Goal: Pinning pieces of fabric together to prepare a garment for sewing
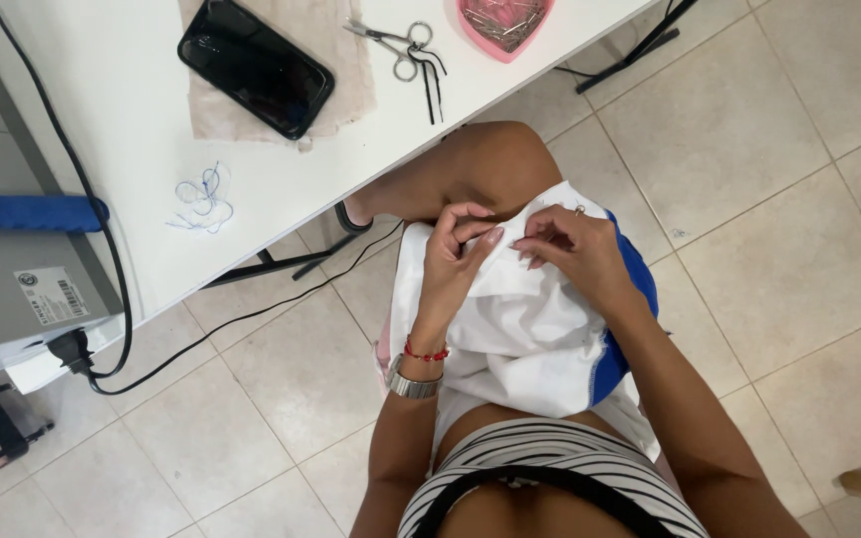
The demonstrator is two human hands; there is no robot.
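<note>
A white cloth point(520, 329) with a blue edge point(640, 279) lies across my lap. My left hand point(455, 261) pinches its upper edge, fingers curled, with a red bead bracelet and a metal watch on the wrist. My right hand point(575, 249), a ring on one finger, pinches the same edge close beside the left, fingertips nearly touching. My knee point(490, 164) shows just beyond the cloth.
A white table point(132, 110) stands ahead with a black phone point(256, 65) on a beige cloth scrap, scissors point(401, 45), a pink heart-shaped dish of pins point(505, 22), loose blue thread point(201, 199) and a blue roll point(27, 212). A black cable point(251, 314) trails over the tiled floor.
</note>
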